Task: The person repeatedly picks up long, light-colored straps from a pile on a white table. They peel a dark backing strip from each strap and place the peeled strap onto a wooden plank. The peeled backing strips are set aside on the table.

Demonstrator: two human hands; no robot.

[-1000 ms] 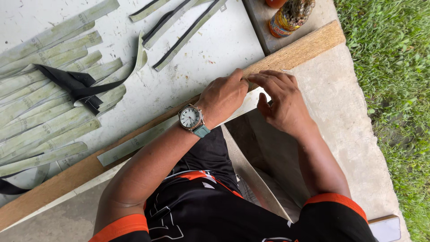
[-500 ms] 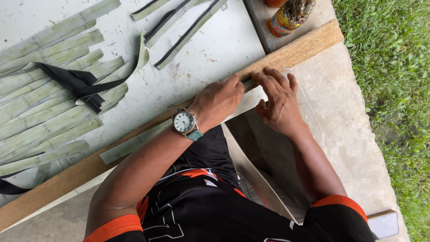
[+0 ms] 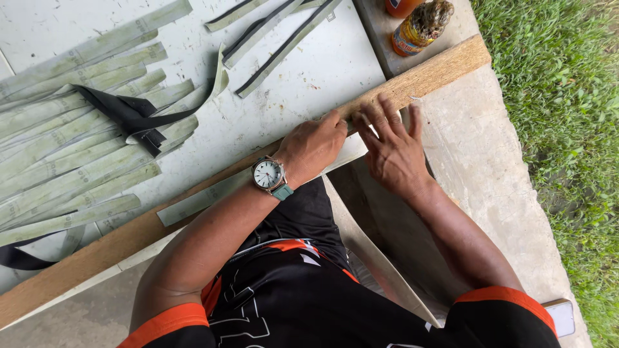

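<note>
1. The left hand (image 3: pixel 313 147), nearest the body, is curled with its fingers pressed down on the near end of a pale green strip (image 3: pixel 206 196). That strip lies flat along the wooden edge (image 3: pixel 425 74) of the table (image 3: pixel 322 64). Whether the thumb pinches under it, I cannot tell.
2. The right hand (image 3: pixel 393 145) lies just beside the left, fingers spread flat over the edge, holding nothing that shows.
3. Risk, as I judge it: the strip sits right at the lip, so a sideways push from either hand could slide it off onto the concrete (image 3: pixel 490 180).
4. Risk: the two hands are nearly touching, so if one tugs while the other presses, the strip could crease or buckle.
5. The strip looks long, thin and limp, pale green with faint printing, and its far end is hidden under the left hand.
6. Farther out, a pile of like strips (image 3: pixel 71 148) lies with a black strap (image 3: pixel 126 113) across it; a sweep of the forearm could disturb them.
7. Farthest, a bottle (image 3: pixel 419 26) stands near the table corner, well apart from both hands.
</note>
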